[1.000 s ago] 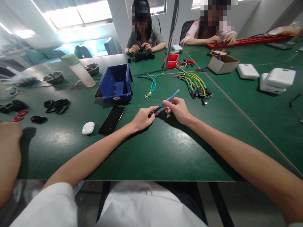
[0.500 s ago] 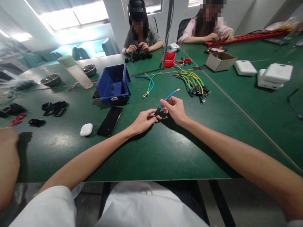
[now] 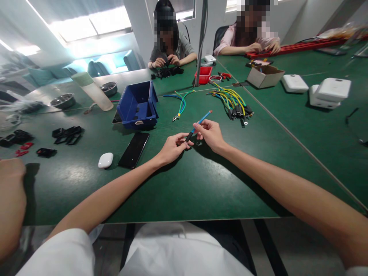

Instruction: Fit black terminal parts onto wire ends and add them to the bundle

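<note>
Between my two hands is a short blue wire with a black sleeve on its lower end and bare copper at its upper tip. My left hand pinches the black-sleeved end. My right hand grips the blue part between thumb and fingers, the copper tip pointing up and away. Beyond my left hand lie a few loose blue and green wires with metal terminals. Past my right hand a bundle of yellow, green and blue wires with black sleeves and ring terminals rests on the green table.
A blue bin, black phone and white earbud case are left of my hands. Black plastic parts lie farther left, near another person's arm. A small carton and white boxes stand right. Two people sit opposite.
The blue wire has turned slightly in my fingers, its copper tip now a little lower and to the left. Both hands keep their hold, and the view has shifted slightly.
</note>
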